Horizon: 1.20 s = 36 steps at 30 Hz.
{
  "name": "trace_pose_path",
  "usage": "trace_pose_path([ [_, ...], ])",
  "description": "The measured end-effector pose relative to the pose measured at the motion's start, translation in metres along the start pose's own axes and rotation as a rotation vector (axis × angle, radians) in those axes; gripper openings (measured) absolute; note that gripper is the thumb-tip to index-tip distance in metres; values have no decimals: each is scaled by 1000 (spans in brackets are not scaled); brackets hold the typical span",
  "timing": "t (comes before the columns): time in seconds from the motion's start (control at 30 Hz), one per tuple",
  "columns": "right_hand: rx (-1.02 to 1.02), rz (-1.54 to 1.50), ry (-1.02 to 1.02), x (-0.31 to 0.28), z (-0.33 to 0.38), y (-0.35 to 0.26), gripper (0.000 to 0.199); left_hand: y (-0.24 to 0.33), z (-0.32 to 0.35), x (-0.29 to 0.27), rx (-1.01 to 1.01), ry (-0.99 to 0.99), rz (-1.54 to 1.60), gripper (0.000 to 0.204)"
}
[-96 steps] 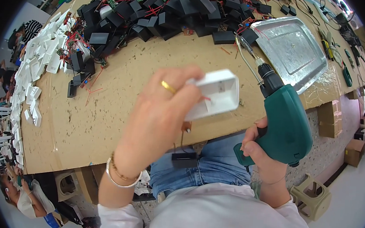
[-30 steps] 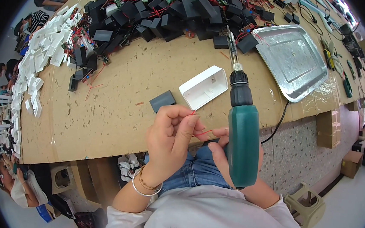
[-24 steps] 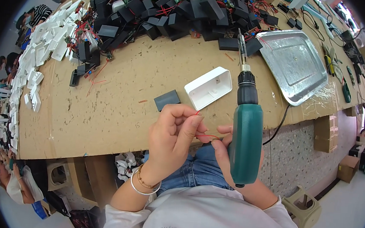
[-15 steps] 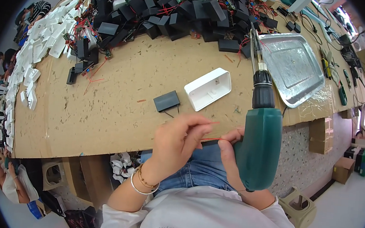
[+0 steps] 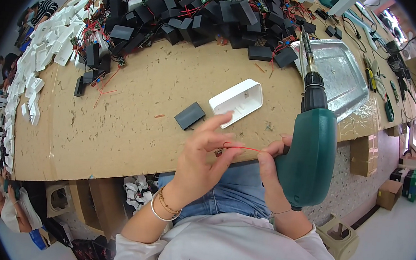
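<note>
My right hand (image 5: 269, 171) grips a green electric screwdriver (image 5: 311, 149) whose bit points up and away over the bench. Its fingertips also pinch one end of a thin red wire (image 5: 244, 148). My left hand (image 5: 205, 154) pinches the other end of that wire, with the fingers bunched and a small part half hidden under them. Just beyond my hands an open white plastic casing (image 5: 236, 101) lies on the wooden bench (image 5: 135, 118). A small black block (image 5: 189, 115) rests to its left.
A heap of black modules with red wires (image 5: 203, 11) fills the far side of the bench. White casings (image 5: 40, 66) line its left edge. A metal tray (image 5: 339, 77) sits far right, with tools beyond it. Cardboard boxes (image 5: 364, 153) stand on the floor at right. Other people sit at left.
The white casing, earlier held up in my left hand, now lies on the bench. My left hand has come down to the red wire, and the screwdriver stands upright beside it.
</note>
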State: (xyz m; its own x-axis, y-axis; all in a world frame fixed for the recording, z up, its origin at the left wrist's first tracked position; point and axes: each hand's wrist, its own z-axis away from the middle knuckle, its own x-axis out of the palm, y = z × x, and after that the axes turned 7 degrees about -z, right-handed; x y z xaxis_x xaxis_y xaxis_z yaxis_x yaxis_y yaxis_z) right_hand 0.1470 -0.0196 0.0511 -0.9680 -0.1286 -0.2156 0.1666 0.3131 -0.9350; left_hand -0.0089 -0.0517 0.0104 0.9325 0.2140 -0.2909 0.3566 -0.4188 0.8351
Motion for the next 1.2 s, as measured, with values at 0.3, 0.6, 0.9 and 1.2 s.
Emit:
trace_pose_path([
  [0.3, 88, -99, 3, -1, -2, -6, 19, -1, -8, 5, 191, 319, -135, 31],
  [0.6, 130, -72, 49, 6, 5, -8, 18, 2, -2, 10, 88, 213, -414, 23],
  [0.9, 37, 60, -75, 0, -6, -11, 17, 7, -12, -5, 142, 26, -303, 24],
  [1.2, -114, 57, -34, -15, -7, 6, 27, 24, -20, -12, -11, -19, -602, 12],
])
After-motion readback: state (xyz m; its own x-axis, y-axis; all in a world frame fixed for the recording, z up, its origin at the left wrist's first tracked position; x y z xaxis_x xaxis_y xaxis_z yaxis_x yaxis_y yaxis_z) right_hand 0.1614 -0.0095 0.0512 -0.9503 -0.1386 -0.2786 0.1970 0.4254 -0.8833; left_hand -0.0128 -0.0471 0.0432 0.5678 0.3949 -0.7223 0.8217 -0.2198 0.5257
